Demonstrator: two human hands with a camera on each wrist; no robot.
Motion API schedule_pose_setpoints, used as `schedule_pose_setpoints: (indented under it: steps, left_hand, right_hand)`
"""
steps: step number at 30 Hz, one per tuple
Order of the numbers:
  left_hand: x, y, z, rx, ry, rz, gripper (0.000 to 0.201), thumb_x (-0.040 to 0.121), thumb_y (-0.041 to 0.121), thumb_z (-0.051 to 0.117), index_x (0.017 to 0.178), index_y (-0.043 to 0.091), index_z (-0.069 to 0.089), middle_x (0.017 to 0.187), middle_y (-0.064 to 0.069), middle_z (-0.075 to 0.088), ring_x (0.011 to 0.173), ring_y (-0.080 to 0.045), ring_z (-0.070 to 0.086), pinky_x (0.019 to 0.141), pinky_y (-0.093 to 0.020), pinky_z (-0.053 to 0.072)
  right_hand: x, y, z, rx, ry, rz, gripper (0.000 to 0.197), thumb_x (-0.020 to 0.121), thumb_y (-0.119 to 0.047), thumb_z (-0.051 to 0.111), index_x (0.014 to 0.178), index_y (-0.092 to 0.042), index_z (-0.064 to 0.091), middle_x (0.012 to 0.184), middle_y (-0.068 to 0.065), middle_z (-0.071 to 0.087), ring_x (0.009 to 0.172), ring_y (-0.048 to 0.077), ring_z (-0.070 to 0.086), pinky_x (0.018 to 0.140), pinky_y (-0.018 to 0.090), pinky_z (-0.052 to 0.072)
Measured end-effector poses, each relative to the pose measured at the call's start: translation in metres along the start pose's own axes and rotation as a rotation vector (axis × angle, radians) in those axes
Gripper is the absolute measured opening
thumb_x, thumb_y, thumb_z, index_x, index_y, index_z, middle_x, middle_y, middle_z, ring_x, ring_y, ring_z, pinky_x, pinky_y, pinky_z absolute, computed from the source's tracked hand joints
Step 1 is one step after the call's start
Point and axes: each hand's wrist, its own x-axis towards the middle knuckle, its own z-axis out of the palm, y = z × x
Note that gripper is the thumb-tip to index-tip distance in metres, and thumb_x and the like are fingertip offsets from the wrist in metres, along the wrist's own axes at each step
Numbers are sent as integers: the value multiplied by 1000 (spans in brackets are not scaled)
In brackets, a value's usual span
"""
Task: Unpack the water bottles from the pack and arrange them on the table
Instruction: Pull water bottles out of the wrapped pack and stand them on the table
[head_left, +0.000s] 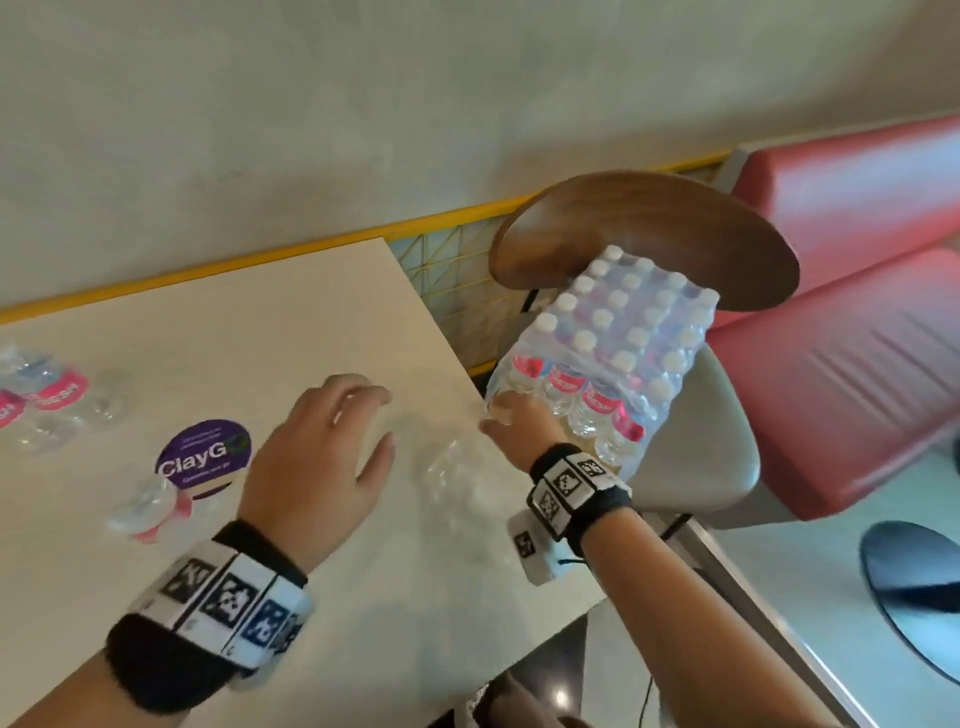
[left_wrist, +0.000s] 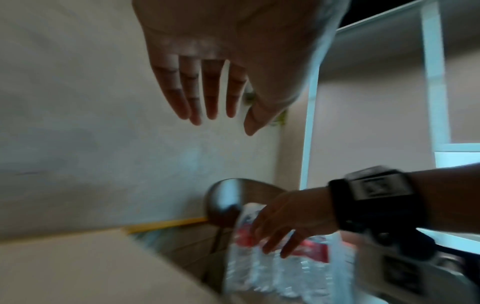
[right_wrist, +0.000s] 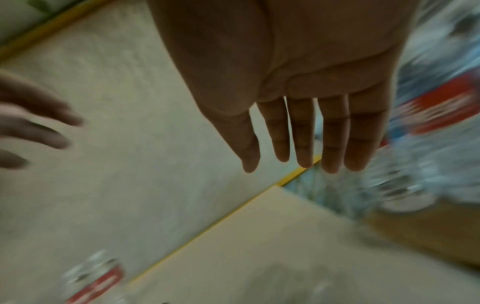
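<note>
the table (head_left: 270, 322) lies under our left hand (head_left: 322, 457), its right edge just short of our right hand (head_left: 514, 415). the pack (head_left: 613, 343) on the chair (head_left: 696, 441) sits beyond that hand, caps up and tilted, long axis running away. both hands spread, gripping nothing.

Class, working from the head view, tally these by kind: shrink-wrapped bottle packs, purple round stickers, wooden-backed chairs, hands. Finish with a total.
Shrink-wrapped bottle packs: 1
Purple round stickers: 1
Wooden-backed chairs: 1
Hands: 2 (left hand, right hand)
Total: 5
</note>
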Motion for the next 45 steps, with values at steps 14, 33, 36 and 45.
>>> schedule_pose_setpoints:
  steps: [14,33,36,45]
  left_hand:
    - [155,126,200,-186,-577,-114,50,90,28,56,134,9,42,137,-10,48,126,-29,48,107,-42,39]
    - [158,93,197,-337,-579,-46,28,91,23,60,116,16,49,116,-9,60,104,-26,59,79,-32,44]
    - [148,76,172,-384,-589,-71,29,88,23,64,116,21,57,117,-9,65,103,-28,61,81,-28,47]
    - [81,-34,81,-268,-542,-372,23,84,27,67,105,18,63,106,-11,67,99,-30,61,84,-32,47]
  right_hand:
    - [10,94,-31,306,297,278,78,88,-27,59,149,-14,12,152,11,29,139,28,32,115,40,28]
    - [25,99,-33,406,347,221,23,86,-30,62,107,-34,55,112,1,63,94,23,62,83,38,54]
    - [11,89,-36,432,280,175,22,83,-33,65,102,-41,55,100,0,62,83,30,67,72,46,59]
    - [-6,-22,7,405,-177,-99,22,87,-24,64,106,-30,53,99,5,58,69,31,70,65,38,61]
